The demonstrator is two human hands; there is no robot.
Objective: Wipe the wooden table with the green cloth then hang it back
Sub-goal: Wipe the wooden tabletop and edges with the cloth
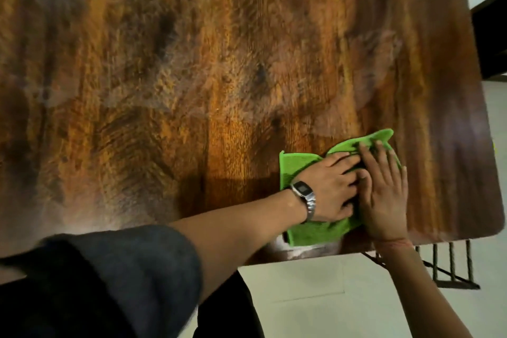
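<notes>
The green cloth (312, 233) lies crumpled on the wooden table (192, 77) near its front right corner. My left hand (332, 186), with a watch on the wrist, presses flat on the cloth with fingers spread. My right hand (384, 195) lies beside it, palm down on the cloth, and its fingers overlap those of the left. Most of the cloth's middle is hidden under the two hands. Pale smeared streaks show on the wood behind the cloth.
The table's front edge (315, 258) runs just below the cloth and its right edge (491, 145) stands a short way right of my hands. A dark metal frame (450, 269) shows under the front right corner. Pale floor (343, 296) lies below.
</notes>
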